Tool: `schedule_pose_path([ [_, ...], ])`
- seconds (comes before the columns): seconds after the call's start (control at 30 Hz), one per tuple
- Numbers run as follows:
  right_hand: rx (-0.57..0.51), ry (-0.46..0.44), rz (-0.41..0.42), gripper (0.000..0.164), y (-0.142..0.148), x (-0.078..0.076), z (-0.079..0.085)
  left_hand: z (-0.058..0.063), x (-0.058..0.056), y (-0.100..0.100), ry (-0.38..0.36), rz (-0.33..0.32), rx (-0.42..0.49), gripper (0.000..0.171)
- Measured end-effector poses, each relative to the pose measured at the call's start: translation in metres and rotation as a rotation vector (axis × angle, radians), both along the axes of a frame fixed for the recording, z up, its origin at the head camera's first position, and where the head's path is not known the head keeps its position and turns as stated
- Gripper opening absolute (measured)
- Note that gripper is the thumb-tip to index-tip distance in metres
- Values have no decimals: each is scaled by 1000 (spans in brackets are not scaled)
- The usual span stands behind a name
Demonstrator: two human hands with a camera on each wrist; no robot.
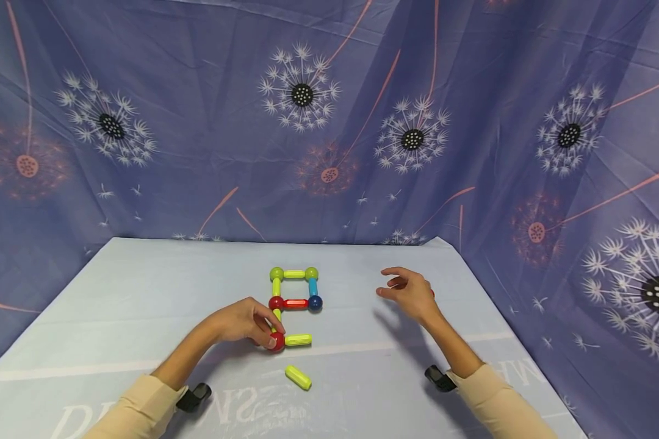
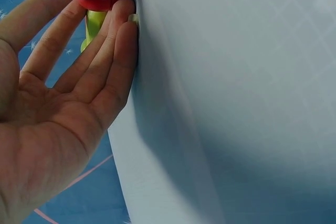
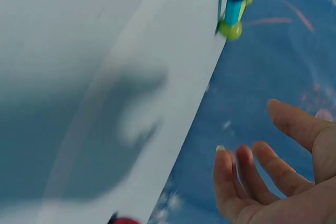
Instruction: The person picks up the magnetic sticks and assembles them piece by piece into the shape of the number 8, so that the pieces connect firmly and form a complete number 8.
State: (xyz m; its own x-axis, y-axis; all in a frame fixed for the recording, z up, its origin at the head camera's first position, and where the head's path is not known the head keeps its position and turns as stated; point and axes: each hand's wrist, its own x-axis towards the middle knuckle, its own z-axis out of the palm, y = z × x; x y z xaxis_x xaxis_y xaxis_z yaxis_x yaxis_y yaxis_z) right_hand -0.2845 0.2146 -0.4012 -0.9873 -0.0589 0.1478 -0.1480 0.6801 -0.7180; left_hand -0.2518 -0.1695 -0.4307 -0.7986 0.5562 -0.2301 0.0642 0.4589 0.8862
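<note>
My left hand (image 1: 238, 321) pinches a red ball (image 1: 276, 343) between thumb and fingers at the near end of a flat figure of balls and rods. A yellow-green rod (image 1: 299, 339) sticks out rightward from that ball; another, partly behind the fingers, runs back to a second red ball (image 1: 276, 303). Beyond lies a square with a red rod (image 1: 295, 303), a dark blue ball (image 1: 315, 303), a light blue rod (image 1: 313, 287) and two green balls (image 1: 311, 274). My right hand (image 1: 412, 297) hovers over the table with loosely bent fingers, holding nothing.
One loose yellow-green rod (image 1: 298, 377) lies on the near side of the figure. Another red ball (image 3: 125, 220) sits on the table by the right hand, mostly hidden behind it in the head view. A dandelion-patterned curtain (image 1: 208, 122) surrounds the white-covered table (image 1: 143, 268).
</note>
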Motion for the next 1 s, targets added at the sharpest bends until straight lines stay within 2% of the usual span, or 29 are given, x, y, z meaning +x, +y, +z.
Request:
schedule_pose_path([
  [0.23, 53, 38, -81, 48, 37, -7, -3, 1, 0, 0, -10, 9, 7, 24],
  [0.4, 90, 22, -128, 53, 57, -10, -4, 1, 2, -1, -15, 6, 20, 25],
  [0.67, 151, -53, -166, 59, 82, -17, -8, 2, -1, -2, 2, 0, -1, 24],
  [1.0, 143, -149, -174, 63, 96, -15, -25, -1, -1, -3, -12, -1, 13, 25],
])
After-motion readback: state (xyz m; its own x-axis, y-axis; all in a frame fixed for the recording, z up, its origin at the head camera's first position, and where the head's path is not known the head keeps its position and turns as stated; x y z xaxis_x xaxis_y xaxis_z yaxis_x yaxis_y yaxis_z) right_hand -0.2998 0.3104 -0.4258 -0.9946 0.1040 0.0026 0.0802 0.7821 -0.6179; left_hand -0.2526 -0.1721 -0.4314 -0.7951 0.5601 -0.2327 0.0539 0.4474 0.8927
